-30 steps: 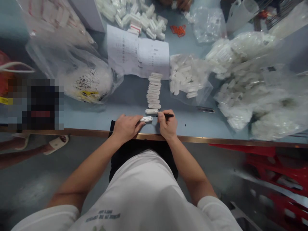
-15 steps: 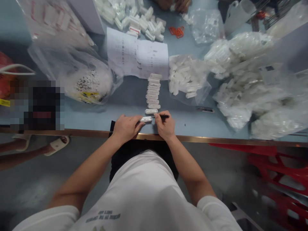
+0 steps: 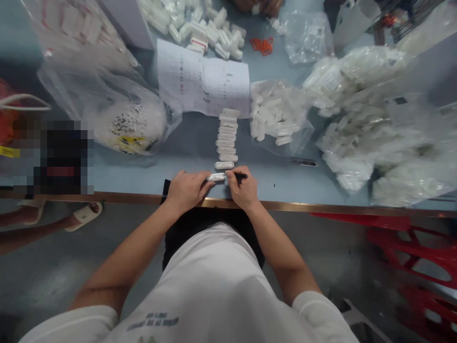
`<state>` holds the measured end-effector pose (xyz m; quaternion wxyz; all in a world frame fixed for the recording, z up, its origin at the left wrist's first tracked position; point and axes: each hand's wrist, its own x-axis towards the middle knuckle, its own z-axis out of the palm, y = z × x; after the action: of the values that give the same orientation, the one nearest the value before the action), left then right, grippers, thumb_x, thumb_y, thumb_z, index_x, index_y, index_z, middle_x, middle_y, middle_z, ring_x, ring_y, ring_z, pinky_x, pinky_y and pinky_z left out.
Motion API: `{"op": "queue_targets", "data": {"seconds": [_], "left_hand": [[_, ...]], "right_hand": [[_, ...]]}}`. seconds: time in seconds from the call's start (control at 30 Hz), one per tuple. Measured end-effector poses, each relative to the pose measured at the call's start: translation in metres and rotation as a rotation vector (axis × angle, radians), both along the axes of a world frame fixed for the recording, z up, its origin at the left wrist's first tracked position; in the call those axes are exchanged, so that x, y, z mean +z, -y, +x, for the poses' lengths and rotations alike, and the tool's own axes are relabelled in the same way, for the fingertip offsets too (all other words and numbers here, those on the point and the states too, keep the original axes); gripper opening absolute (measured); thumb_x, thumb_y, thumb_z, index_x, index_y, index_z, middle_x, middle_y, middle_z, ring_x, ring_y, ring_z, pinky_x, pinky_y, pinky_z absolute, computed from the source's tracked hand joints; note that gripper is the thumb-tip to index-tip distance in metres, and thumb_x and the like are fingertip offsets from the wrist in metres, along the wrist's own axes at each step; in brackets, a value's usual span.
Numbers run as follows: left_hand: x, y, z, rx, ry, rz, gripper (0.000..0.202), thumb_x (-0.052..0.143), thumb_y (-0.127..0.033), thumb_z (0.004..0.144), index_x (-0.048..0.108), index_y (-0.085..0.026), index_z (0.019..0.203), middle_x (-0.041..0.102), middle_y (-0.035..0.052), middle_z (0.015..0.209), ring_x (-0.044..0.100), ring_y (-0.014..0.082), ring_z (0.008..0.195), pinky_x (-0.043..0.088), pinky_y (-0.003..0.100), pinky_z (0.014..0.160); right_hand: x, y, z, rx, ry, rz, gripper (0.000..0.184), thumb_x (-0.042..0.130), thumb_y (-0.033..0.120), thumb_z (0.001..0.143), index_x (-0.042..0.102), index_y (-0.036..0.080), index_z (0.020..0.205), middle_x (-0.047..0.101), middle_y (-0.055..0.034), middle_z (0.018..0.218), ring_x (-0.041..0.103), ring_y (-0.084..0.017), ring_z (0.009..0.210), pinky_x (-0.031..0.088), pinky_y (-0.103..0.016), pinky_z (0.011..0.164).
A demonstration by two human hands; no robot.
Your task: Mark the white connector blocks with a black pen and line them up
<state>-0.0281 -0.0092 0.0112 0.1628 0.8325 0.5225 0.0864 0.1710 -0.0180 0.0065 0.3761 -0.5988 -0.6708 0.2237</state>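
My left hand (image 3: 187, 189) rests at the table's near edge with its fingers closed on a small white plastic connector (image 3: 216, 177). My right hand (image 3: 243, 188) is closed round a black pen (image 3: 240, 176) whose tip touches the connector's right end. Just beyond the connector, a column of several similar white connectors (image 3: 225, 138) runs away from me on the blue-grey table (image 3: 200, 143).
A printed paper sheet (image 3: 203, 83) lies past the column. Clear bags of white parts sit at left (image 3: 121, 112), centre right (image 3: 276, 114) and right (image 3: 382, 128). Another pen (image 3: 304, 163) lies to the right. Another person's hands (image 3: 260, 5) work at the far edge. Red plastic furniture (image 3: 410, 252) stands at lower right.
My right hand has shifted slightly left, bringing the pen tip onto the connector's end. My left hand has kept its hold.
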Motion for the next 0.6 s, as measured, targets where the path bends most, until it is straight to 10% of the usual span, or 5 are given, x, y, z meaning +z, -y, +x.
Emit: {"op": "queue_targets", "data": {"seconds": [0.6], "left_hand": [[-0.0006, 0.0010, 0.0006, -0.003, -0.018, 0.004, 0.042, 0.040, -0.052, 0.098, 0.068, -0.023, 0.112, 0.076, 0.0097, 0.097, 0.070, 0.0262, 0.083, 0.037, 0.037, 0.071]], "right_hand": [[-0.0019, -0.0015, 0.0059, -0.228, -0.180, -0.044, 0.031, 0.050, 0.051, 0.095, 0.053, 0.022, 0.082, 0.057, 0.0054, 0.062, 0.055, -0.012, 0.057, 0.044, -0.026, 0.062]]}}
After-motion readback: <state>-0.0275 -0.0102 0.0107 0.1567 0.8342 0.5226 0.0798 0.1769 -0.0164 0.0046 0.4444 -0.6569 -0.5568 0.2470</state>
